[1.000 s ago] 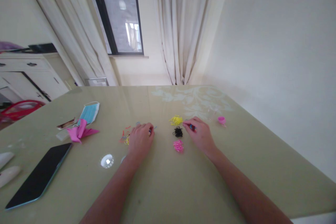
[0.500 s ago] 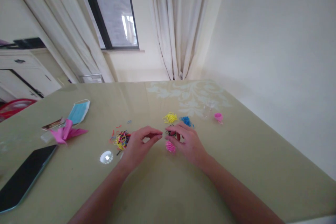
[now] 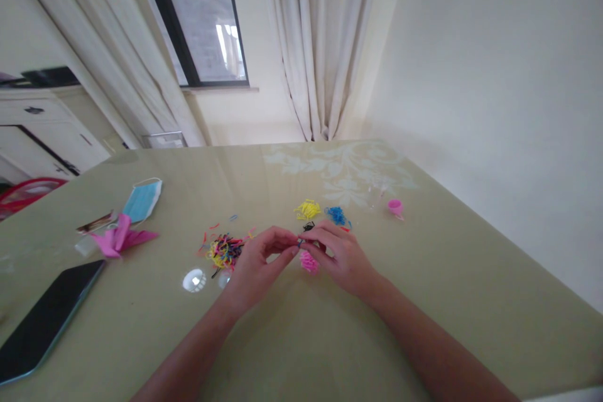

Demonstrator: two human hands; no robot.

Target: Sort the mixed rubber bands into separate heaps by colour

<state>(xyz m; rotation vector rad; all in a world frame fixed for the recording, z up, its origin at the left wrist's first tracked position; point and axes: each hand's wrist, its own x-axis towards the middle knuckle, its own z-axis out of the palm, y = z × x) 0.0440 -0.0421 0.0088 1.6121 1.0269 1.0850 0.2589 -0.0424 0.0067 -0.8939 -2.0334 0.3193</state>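
Note:
My left hand (image 3: 259, 264) and my right hand (image 3: 343, 259) meet at the fingertips, both closed in a pinch. Between them is a small dark rubber band (image 3: 300, 242), mostly covered by the fingers. Behind and beside my left hand lies a mixed heap of coloured rubber bands (image 3: 223, 251). Around my right hand are single-colour piles: yellow bands (image 3: 307, 209), blue bands (image 3: 337, 215), black bands (image 3: 308, 226) and pink bands (image 3: 309, 262). The red bands (image 3: 345, 229) are mostly hidden behind my right hand.
A pink cup-like piece (image 3: 395, 207) stands at the right. On the left lie a phone (image 3: 47, 320), a pink folded-paper shape (image 3: 121, 239) and a blue face mask (image 3: 142, 201). A shiny clear dome (image 3: 194, 280) sits near the mixed heap. A wall borders the table (image 3: 471, 276) on the right.
My hands have come together, closing the small gap between their fingertips. My left hand has moved slightly right, uncovering more of the mixed heap.

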